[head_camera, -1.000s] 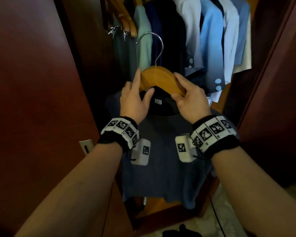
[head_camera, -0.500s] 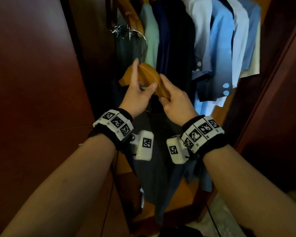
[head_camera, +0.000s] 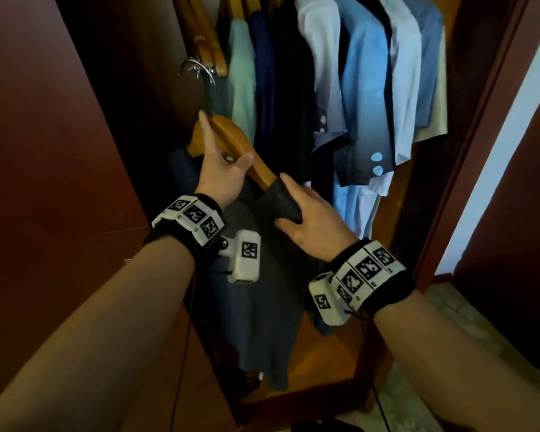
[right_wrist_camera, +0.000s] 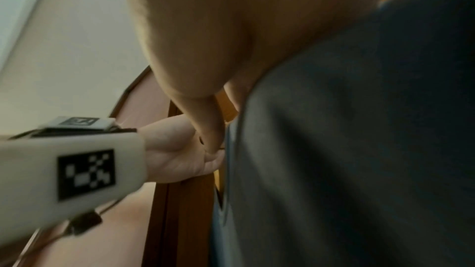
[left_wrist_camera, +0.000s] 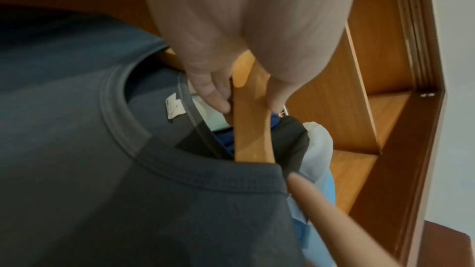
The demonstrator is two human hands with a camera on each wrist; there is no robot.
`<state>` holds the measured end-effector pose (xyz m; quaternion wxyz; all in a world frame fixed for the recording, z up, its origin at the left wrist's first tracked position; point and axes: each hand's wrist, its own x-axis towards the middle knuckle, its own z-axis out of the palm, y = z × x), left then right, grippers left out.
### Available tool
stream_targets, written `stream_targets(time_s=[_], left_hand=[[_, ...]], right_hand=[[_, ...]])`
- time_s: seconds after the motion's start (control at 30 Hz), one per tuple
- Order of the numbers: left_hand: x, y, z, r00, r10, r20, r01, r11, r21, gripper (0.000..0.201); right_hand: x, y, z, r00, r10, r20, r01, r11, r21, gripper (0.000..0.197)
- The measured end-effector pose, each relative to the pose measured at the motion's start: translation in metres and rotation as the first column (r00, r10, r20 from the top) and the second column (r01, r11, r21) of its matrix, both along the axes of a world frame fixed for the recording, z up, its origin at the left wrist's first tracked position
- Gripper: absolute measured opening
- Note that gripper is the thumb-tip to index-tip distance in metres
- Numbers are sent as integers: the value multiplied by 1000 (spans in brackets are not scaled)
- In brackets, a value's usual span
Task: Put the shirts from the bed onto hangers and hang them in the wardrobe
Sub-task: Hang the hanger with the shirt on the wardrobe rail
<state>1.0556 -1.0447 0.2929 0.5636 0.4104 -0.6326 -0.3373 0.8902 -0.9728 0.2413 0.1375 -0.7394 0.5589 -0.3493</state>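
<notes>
Two fingers (left_wrist_camera: 218,96) of the left hand (head_camera: 222,176) pinch the wooden hanger (head_camera: 231,145); only the left wrist view shows this grip and the collar label. The right hand (head_camera: 312,219) clutches the dark grey shirt (head_camera: 262,307) at its shoulder, inside the open wardrobe (head_camera: 113,88) beside hung shirts (head_camera: 365,88).
</notes>
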Motion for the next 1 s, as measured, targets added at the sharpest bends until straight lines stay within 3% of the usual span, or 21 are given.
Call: stream_targets(time_s=[0.33,0.53,0.7,0.77,0.9,1.0], left_hand=[[-5,12,22,996,91,20,-91,996,9,97],[4,-1,47,1000,-19,-7,19,999,46,97],[13,-14,70,979,-148,143,153,988,-26,98],[15,-20,78,969,-92,229,109,992,-63,94],[24,-38,89,924,170,343,-112,977,-182,61],[30,-53,96,887,239,395,-163,963,-216,56]], right_hand=[[-14,23,0,996,27,85,-24,999,-36,79],[6,33,24,976,50,213,-30,995,-96,79],[23,39,39,934,-12,358,61,990,-124,73],[29,41,45,919,-45,391,101,987,-123,73],[41,45,50,898,-127,421,200,971,-133,72],[50,46,50,875,-177,450,258,958,-123,71]])
